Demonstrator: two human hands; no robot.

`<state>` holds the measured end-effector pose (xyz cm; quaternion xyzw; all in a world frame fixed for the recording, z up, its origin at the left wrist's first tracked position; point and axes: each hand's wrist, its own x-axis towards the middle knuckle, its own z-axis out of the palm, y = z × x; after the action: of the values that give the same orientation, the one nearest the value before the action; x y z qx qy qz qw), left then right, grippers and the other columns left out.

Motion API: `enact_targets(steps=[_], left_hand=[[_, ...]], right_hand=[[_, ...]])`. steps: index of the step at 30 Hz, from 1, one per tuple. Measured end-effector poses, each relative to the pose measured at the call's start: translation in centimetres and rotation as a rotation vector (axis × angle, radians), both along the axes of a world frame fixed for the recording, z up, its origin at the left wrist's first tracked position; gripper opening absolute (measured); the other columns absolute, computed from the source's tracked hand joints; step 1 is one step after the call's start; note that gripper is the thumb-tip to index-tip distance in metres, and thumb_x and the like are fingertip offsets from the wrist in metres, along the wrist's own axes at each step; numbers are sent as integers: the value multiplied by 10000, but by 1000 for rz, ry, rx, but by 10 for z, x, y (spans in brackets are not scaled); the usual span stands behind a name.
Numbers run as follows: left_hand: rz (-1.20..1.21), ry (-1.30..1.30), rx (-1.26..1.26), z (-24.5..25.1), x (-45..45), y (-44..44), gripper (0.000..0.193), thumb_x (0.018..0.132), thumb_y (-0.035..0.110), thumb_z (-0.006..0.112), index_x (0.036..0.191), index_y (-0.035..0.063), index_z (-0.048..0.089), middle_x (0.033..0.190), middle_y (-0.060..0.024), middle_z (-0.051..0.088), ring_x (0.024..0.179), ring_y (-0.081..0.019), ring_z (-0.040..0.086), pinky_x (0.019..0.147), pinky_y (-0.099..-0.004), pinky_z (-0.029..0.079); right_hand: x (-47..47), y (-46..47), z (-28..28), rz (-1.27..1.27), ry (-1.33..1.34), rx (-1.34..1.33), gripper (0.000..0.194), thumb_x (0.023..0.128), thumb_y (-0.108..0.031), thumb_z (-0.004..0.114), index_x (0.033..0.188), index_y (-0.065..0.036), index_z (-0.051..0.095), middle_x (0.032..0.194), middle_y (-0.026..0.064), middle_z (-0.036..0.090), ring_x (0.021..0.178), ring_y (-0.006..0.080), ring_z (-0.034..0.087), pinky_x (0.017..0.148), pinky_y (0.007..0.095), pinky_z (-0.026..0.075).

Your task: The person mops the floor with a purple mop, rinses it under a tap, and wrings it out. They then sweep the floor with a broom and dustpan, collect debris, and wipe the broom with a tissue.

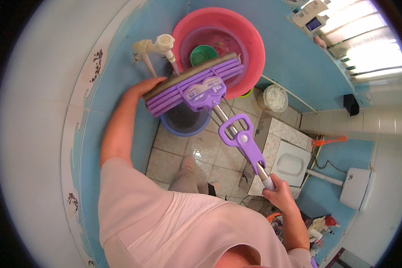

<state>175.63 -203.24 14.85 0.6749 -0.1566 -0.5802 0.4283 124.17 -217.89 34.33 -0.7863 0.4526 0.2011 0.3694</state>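
A purple sponge mop point(204, 93) slants across the view, its head raised in front of a running-water tap point(164, 43). My right hand point(280, 193) grips the pale lower part of its metal pole. At the other end, my left hand point(148, 87) holds the left end of the brownish sponge point(191, 73), with some fingers hidden behind it. A purple lever handle point(236, 130) sits midway along the pole. Behind the head, a large pink basin point(253, 50) contains a purple basin and a green bowl point(201, 55). Below the head stands a blue-rimmed bucket point(185, 120) of dark water.
A lined waste bin point(275, 98) stands by the far wall. To the right, a squat toilet point(289, 164) is set in a raised tiled step, near a white cistern point(355, 189) and an orange brush point(330, 140). The tiled floor point(201, 147) looks wet. Bottles point(311, 18) line the windowsill.
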Motion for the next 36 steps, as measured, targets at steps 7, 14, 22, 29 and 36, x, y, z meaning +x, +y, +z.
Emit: enact_targets(steps=[7, 14, 22, 29, 36], left_hand=[[276, -335, -39, -32, -38, -72, 691, 856, 639, 495, 1109, 14, 644, 1038, -142, 663, 901, -237, 637, 813, -367, 475], [566, -405, 41, -107, -40, -60, 642, 886, 539, 489, 1146, -34, 612, 1115, -179, 632, 998, -294, 601, 850, -371, 445], [559, 284, -250, -73, -31, -77, 645, 936, 530, 442, 1324, 17, 482, 1296, -154, 528, 1108, -271, 541, 910, -372, 431], [671, -308, -469, -60, -23, -126, 627, 923, 539, 478, 1221, -11, 529, 1199, -118, 548, 1063, -213, 535, 924, -341, 419], [835, 112, -534, -119, -1, -136, 463, 937, 451, 492, 1116, 34, 584, 1029, -55, 617, 942, -197, 579, 837, -331, 453]], right_hand=[[4, 3, 10, 200, -46, -183, 316, 694, -69, 709, 935, -30, 509, 638, 109, 548, 625, 219, 595, 577, 358, 459], [10, -10, -10, -211, -5, 503, 359, 739, -45, 660, 1079, -35, 544, 701, 99, 555, 596, 132, 560, 502, 300, 436], [5, 4, 3, 157, 47, 202, 469, 722, -92, 649, 1161, -52, 490, 771, 207, 590, 747, 343, 620, 682, 392, 477], [3, 7, -22, 209, 20, 85, 429, 706, -96, 656, 1099, -47, 490, 805, 248, 601, 806, 434, 598, 684, 443, 474], [0, 13, -35, 183, 42, 25, 411, 697, -102, 659, 1069, -78, 488, 812, 240, 619, 816, 437, 605, 686, 494, 472]])
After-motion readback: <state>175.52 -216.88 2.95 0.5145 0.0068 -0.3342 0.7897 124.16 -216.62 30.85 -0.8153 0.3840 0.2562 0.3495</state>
